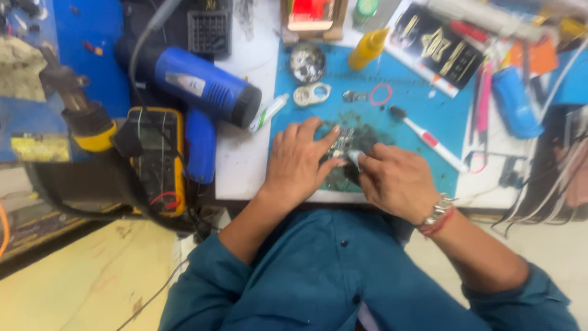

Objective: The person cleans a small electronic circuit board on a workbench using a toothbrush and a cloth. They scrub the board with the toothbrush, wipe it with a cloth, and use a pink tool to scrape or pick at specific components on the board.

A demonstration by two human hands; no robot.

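The left hand (300, 160) lies with fingers spread flat, pinning a small circuit board (340, 147) to the blue work mat (422, 98) near the desk's front edge. The right hand (395, 181) has its fingers curled tight around a small white-tipped tool (354, 158), whose tip meets the board. This looks like close work on the board itself; any further move calls for a firm hold-down and fine tip control. A white-handled brush (429, 138) lies just right; a blue heat gun (205, 92) rests toward the left edge.
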